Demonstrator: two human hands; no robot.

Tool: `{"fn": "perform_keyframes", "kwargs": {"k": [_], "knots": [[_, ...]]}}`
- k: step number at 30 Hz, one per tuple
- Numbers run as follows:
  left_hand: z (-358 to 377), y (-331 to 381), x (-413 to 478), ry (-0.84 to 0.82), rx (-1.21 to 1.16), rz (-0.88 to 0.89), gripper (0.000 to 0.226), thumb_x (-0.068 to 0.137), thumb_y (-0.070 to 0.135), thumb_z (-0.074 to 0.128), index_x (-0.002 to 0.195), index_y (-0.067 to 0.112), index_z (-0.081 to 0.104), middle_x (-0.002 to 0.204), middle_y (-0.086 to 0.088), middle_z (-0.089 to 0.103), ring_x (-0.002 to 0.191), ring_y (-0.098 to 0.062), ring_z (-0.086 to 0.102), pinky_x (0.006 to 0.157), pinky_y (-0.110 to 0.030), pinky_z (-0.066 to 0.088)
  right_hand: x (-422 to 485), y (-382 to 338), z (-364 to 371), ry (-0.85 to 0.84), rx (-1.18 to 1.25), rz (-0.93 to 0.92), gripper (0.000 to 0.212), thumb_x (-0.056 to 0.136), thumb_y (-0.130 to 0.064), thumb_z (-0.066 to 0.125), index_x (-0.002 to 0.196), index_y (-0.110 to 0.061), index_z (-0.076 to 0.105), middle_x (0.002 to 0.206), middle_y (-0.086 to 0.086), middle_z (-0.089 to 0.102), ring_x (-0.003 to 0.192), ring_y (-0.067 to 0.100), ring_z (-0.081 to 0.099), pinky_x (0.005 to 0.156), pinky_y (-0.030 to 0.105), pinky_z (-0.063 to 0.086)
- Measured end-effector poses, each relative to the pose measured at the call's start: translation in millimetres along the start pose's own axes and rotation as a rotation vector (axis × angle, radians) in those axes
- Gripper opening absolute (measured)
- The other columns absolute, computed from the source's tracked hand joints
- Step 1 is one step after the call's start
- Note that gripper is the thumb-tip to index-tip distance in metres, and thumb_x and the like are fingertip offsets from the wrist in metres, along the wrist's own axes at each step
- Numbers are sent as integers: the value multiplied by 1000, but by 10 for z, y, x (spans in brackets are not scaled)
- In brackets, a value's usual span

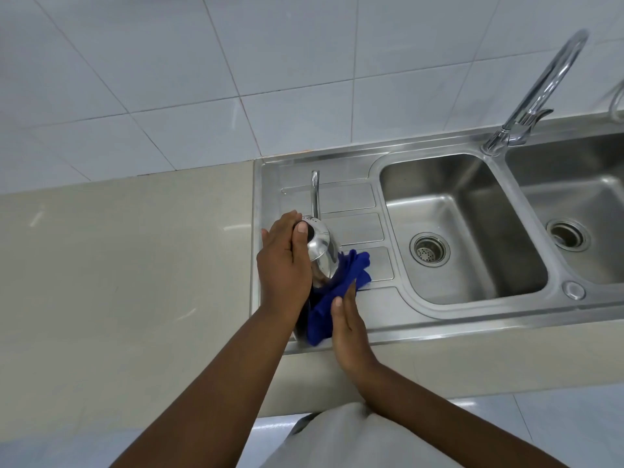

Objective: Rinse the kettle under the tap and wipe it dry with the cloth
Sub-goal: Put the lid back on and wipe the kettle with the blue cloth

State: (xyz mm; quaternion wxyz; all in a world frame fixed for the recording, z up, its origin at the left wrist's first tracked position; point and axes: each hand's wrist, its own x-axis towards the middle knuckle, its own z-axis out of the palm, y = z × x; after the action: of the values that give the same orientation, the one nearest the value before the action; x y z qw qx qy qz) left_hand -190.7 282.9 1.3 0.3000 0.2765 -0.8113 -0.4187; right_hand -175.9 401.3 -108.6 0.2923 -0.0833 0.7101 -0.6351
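Closest to me, my two bare forearms reach forward over the edge of the beige desk (118, 265). My right hand (349, 327) lies flat, its fingers (347, 298) stretched out straight and together, pressing the blue cloth (332, 298) against the lower side of the kettle (322, 253). That hand is open, not gripping; only the palm and finger undersides touch the cloth, and the thumb tip rests on the blue fabric.

Just beyond, my left hand (283, 265) is wrapped around the kettle's left side. Its fingers are curled closed over the top, the thumb lying across the dark knob of the lid, so this hand has a firm hold of the kettle.

The kettle is a small polished steel one, tilted with its lid towards me and to the left. Its long thin spout (315, 194) points away from me, towards the wall. It sits over the ribbed draining board (358, 231) of the stainless steel sink (422, 319), with the cloth bunched under and to the right of it, spilling onto the board.

Further right are two basins (472, 204), each with a round drain strainer (429, 248). Behind them, between the basins, stands the tall curved chrome tap (537, 96), well apart from the kettle. I see no water running from it. Grey-white wall tiles (169, 62) fill the back.
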Motion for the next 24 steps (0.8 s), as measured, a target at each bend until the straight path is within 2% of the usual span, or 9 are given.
{"fn": "perform_keyframes", "kwargs": {"k": [2,4,8,11,14,17,19,21,24], "knots": [[9,-15,4,0,12,6,27,101,35,37,109,26,61,102,11,67,100,-7,62,114,-44,30,-8,-108,48,16,44,32,79,83,-83,27,151,-55,-1,169,-11,3,155,15,13,125,47,22],[8,-40,16,6,13,10,31,100,39,35,111,25,61,107,9,68,104,-7,61,112,-45,34,-80,-322,146,34,-40,-73,80,76,-93,19,143,-58,-8,166,-16,-18,155,8,-11,127,35,6],[-7,-51,26,-8,30,16,32,101,37,34,109,24,61,105,7,69,100,-9,63,109,-45,36,-257,-504,228,-42,-231,-305,86,84,-82,2,153,-35,-13,162,-11,-32,149,5,-29,116,9,-9],[-1,-36,26,-1,40,24,30,101,36,35,110,24,61,107,6,69,103,-11,63,109,-45,37,-237,-195,222,-61,-200,-212,82,85,-83,9,151,-41,-16,163,-14,-31,152,5,-23,124,24,-6],[-2,-43,22,-5,45,31,26,101,31,39,112,24,61,110,7,68,106,-9,61,111,-43,35,-207,-21,237,-54,77,41,103,77,-92,32,157,-38,-5,170,-5,0,156,12,8,127,45,17],[-21,-54,35,-26,65,32,23,101,29,42,111,21,61,112,7,67,107,-10,60,117,-41,26,-138,-152,270,-24,121,143,118,64,-100,37,158,-38,0,170,-1,5,155,16,14,125,48,21],[-30,-77,62,-53,86,45,23,100,31,44,111,20,60,114,5,67,108,-13,61,120,-36,19,-131,-381,279,36,39,-5,101,68,-98,25,151,-50,-9,169,-8,-13,157,14,-4,127,41,10],[-30,-87,89,-93,97,64,22,98,32,46,110,20,59,111,6,67,105,-13,61,120,-34,17,-165,-630,260,27,-149,-256,88,78,-89,7,150,-44,-12,165,-12,-25,154,11,-21,125,30,-5],[-18,-67,139,-130,85,95,16,99,25,46,108,22,59,105,10,65,98,-6,59,118,-44,22,-51,-652,162,31,-248,-421,82,88,-78,1,156,-32,-4,167,-9,-19,154,12,-20,125,31,-11]]}}
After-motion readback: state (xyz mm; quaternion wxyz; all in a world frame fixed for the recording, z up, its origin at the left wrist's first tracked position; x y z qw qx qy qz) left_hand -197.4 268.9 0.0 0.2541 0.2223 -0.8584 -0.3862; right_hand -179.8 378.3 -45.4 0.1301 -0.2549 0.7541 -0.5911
